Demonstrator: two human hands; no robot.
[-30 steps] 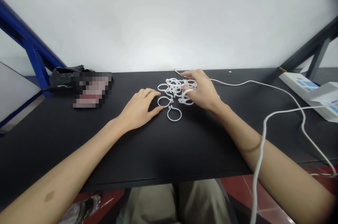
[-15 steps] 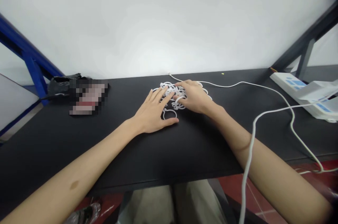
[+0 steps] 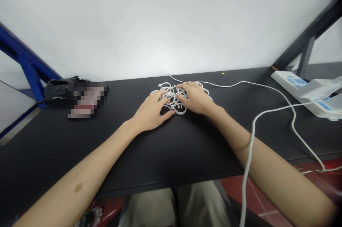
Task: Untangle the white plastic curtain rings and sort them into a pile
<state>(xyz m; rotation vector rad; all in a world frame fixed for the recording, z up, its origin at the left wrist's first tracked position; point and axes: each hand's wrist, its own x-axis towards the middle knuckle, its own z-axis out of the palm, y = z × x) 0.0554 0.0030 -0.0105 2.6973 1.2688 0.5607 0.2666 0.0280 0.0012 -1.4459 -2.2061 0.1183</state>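
A heap of several white plastic rings (image 3: 173, 96) lies on the black table (image 3: 171, 148) near its far edge. My left hand (image 3: 151, 112) rests palm down at the heap's left side, fingers stretched over the rings and thumb against the nearest one. My right hand (image 3: 195, 98) covers the heap's right side, its fingers curled down onto the rings. Part of the heap is hidden under both hands.
A white cable (image 3: 267, 113) runs from the table's back edge across the right side and over my right forearm. A white and blue device (image 3: 310, 93) sits at the far right. A black bundle and a blurred object (image 3: 85, 99) lie at the left. A white wall stands behind.
My left hand slid right and forward onto the heap. The loose rings in front of it have been drawn in against the pile between both hands.
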